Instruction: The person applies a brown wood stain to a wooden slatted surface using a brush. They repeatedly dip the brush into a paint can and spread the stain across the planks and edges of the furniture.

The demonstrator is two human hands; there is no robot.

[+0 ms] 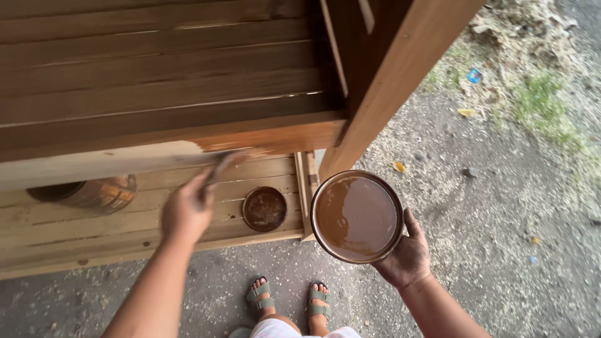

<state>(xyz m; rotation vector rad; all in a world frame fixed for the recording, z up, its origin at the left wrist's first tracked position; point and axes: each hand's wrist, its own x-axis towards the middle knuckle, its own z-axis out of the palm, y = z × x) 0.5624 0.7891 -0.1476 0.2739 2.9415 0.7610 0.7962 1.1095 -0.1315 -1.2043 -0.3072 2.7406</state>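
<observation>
1. Across the upper view, a slatted wooden frame [156,81] is standing on gravel ground [501,206], its upper boards dark with stain and its front rail [125,156] showing stained wood on the right and pale bare wood on the left.
2. Below the rail, a pale lower shelf [150,219] is carrying a round can [94,193] lying on its side and a small lid [264,208] lying flat.
3. At centre right, the right hand [408,253] is cupping a bowl [357,216] of brown stain from beneath, fingers spread around its edge.
4. At centre left, the left hand [186,209] is closing around a brush [224,164], whose blurred tip is touching the rail where stained wood meets bare.
5. At the bottom, two sandalled feet [289,299] are standing on the ground.
</observation>
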